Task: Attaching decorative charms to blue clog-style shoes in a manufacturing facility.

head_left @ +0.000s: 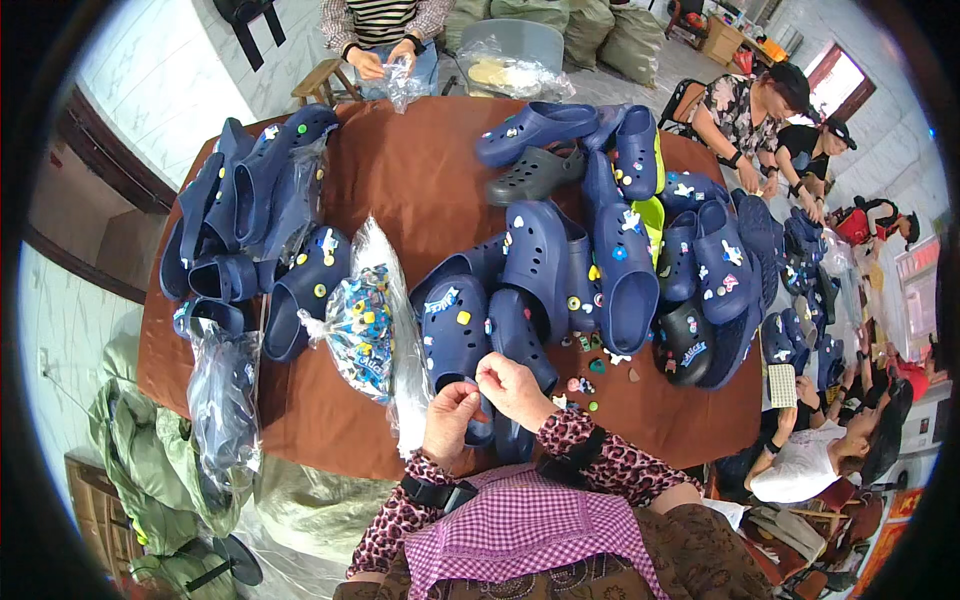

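My left hand and my right hand are close together at the near edge of the table, fingertips pinched. Whatever is between the fingers is too small to make out. Just beyond them lies a navy clog with charms on its holes. Another navy clog is beside it, partly behind my right hand. Small loose shoe charms lie to the right of my right hand. To the left is a clear bag of colourful charms, with a long strip of clear plastic alongside.
A brown cloth covers the table. Navy clogs are heaped at the left, above a bagged pair. More clogs crowd the right, among them a black one. Across the table a person's hands hold clear plastic; other people work at the right.
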The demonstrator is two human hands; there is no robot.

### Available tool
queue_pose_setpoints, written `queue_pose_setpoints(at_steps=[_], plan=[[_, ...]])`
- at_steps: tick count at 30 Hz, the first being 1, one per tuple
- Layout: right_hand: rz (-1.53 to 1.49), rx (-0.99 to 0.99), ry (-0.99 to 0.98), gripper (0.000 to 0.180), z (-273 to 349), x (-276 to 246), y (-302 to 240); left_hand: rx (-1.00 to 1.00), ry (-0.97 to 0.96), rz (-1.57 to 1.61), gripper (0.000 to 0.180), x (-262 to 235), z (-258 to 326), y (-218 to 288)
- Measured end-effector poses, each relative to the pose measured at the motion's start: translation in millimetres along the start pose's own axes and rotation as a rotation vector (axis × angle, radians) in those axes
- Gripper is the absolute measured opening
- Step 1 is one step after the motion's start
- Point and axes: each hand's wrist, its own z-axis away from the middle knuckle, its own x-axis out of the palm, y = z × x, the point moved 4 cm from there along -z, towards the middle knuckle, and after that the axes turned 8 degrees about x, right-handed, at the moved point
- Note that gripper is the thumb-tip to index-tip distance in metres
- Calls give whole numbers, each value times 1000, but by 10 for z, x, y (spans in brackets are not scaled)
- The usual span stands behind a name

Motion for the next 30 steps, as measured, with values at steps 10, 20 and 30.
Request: queue_pose_setpoints(at_steps=[10,20,30], plan=[[-11,-118,-35,12,-48,-139,44,-151,238,269,3,-157,-142,-188],[-95,115,-12,12,-177,-272,87,-87,336,327,8,-96,-387,-380],[47,-18,35,5,-316,-299,15,-103,367,200,10,-260,-471,-501]])
